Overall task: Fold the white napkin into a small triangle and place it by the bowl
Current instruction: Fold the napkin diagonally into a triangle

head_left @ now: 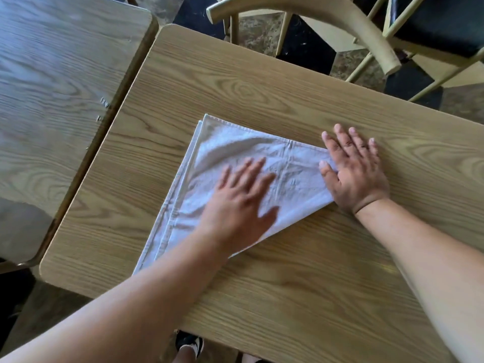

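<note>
The white napkin (pixel 235 150) lies folded into a large triangle on the wooden table (pixel 288 284), its long edge running from the far left corner down to the near left. My left hand (pixel 241 203) rests flat on the middle of the napkin, fingers spread, blurred by motion. Flat with fingers apart, my right hand (pixel 353 171) presses on the napkin's right tip and the table beside it. Neither hand grips the cloth. No bowl is in view.
A second wooden table (pixel 60 87) stands to the left, separated by a narrow gap. Pale wooden chairs (pixel 340 24) with dark seats stand beyond the far edge. A shoe (pixel 190 343) shows below the near table edge.
</note>
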Motion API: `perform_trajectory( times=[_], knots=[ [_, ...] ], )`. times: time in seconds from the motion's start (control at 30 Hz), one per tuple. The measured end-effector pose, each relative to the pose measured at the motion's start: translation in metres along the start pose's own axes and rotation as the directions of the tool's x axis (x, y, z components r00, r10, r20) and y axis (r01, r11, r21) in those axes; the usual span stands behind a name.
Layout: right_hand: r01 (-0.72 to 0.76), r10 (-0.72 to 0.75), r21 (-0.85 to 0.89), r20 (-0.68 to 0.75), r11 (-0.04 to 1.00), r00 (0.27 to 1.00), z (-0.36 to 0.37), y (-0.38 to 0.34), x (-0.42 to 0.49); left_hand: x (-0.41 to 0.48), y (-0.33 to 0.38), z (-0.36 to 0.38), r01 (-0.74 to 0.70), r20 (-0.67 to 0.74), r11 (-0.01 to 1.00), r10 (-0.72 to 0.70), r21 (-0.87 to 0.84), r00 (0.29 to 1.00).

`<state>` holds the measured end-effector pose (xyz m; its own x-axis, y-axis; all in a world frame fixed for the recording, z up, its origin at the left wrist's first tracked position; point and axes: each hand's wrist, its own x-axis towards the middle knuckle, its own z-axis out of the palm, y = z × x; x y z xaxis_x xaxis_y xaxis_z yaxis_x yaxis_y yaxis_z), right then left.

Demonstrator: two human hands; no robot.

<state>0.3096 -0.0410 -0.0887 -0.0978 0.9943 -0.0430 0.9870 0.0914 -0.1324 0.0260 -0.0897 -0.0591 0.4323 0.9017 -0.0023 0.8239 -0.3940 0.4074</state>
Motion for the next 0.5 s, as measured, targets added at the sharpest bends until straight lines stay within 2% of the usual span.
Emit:
perform_trajectory(
  times=[0.1, 0.2, 0.37, 0.5],
  knots=[
    [0.003, -0.003, -0.013, -0.006, 1.000, 1.000, 0.001, 0.000, 0.001, 0.023, 0.039, 0.026, -0.093, 0.121, 0.996, 0.093, -0.006, 0.988],
    [0.002, -0.002, -0.011, -0.007, 1.000, 1.000, 0.000, 0.000, 0.001, 0.025, 0.047, 0.039, -0.122, 0.142, 0.992, 0.118, 0.023, 0.983],
    [-0.016, 0.015, 0.013, 0.014, 1.000, 1.000, -0.002, -0.002, -0.001, -0.027, 0.004, 0.036, -0.156, 0.077, 0.982, 0.148, 0.105, 0.986],
    [-0.023, 0.022, 0.014, 0.039, 1.000, 0.999, -0.006, -0.003, -0.002, -0.089, -0.046, 0.016, -0.082, 0.057, 0.981, 0.073, 0.174, 0.996]
  ],
)
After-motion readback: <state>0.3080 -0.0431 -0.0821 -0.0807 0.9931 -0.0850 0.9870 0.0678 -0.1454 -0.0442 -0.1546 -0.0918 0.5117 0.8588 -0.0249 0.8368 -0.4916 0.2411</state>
